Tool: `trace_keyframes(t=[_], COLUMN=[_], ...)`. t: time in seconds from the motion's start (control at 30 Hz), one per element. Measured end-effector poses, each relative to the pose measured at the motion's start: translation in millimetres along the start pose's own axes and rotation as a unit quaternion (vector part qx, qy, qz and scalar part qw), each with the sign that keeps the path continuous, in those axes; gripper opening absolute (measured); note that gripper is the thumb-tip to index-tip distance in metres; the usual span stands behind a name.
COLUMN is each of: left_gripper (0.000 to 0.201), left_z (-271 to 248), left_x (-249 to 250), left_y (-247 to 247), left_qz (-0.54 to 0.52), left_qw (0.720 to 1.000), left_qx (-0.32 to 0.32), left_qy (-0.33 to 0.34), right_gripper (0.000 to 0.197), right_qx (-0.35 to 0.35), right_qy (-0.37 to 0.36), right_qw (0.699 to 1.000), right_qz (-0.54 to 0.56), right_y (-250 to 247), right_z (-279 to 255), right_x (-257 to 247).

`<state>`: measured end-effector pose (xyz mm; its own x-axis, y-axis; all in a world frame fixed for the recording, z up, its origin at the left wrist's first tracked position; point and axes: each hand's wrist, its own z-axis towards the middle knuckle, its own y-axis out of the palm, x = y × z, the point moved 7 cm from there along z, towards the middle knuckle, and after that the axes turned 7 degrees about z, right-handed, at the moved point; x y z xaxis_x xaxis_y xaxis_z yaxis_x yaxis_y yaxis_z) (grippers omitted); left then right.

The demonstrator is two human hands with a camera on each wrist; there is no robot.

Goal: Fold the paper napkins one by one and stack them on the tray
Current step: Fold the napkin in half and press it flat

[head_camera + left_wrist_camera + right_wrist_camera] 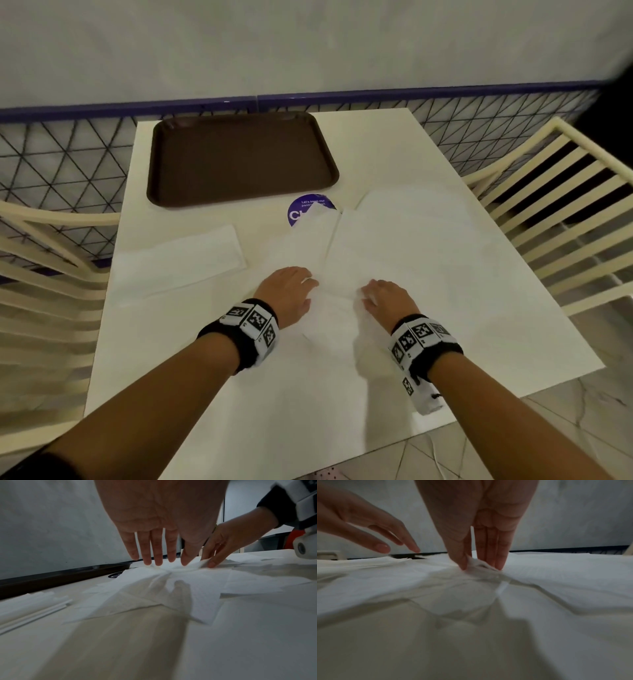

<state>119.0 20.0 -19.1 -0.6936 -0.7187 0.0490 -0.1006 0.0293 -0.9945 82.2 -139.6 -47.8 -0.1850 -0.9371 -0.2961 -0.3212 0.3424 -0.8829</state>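
Observation:
Several unfolded white paper napkins [394, 246] lie overlapping across the middle and right of the white table [154, 342]. My right hand [368, 294] pinches a raised corner of one napkin [477, 562] between thumb and fingers. My left hand [308, 286] is just to its left, fingers straight, fingertips [148, 562] touching the same heap of napkins [171, 582]. A folded napkin [178, 263] lies flat on the table to the left. The brown tray [239, 157] sits at the far left of the table with nothing on it.
A round purple sticker [301, 209] shows between tray and napkins, partly covered. Cream slatted chairs stand at the left [51, 274] and right [565, 205] of the table. A wall with a mesh panel [68, 154] runs behind the table's far edge.

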Motion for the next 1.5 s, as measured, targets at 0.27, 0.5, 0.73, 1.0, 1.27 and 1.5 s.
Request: trace_keyframes(t=[0.27, 0.5, 0.73, 1.0, 1.27, 1.5], left_gripper=[0.063, 0.039, 0.028, 0.041, 0.036, 0.020], left_z=[30, 16, -86, -188, -220, -210], left_x=[12, -5, -37, -66, -108, -132], left_y=[-14, -36, -19, 28, 44, 61], left_qz=[0.015, 0.025, 0.000, -0.167, -0.301, -0.475], left_qw=[1.000, 0.996, 0.995, 0.950, 0.831, 0.715], left_qx=[0.006, 0.072, 0.086, -0.082, -0.093, -0.065], left_qy=[-0.006, 0.041, -0.042, -0.251, -0.458, -0.508], right_gripper=[0.026, 0.016, 0.035, 0.026, 0.023, 0.036], right_qx=[0.115, 0.200, -0.059, -0.157, -0.191, -0.199], right_qy=[-0.143, -0.280, -0.231, -0.274, -0.174, -0.055], right_qw=[0.983, 0.939, 0.969, 0.947, 0.965, 0.970], right_qz=[-0.002, 0.013, -0.062, 0.056, 0.050, 0.130], right_y=[-35, -56, 7, 49, 46, 47], right_z=[-6, -25, -20, -30, -4, 21], right_x=[-26, -80, -89, -139, -156, -152])
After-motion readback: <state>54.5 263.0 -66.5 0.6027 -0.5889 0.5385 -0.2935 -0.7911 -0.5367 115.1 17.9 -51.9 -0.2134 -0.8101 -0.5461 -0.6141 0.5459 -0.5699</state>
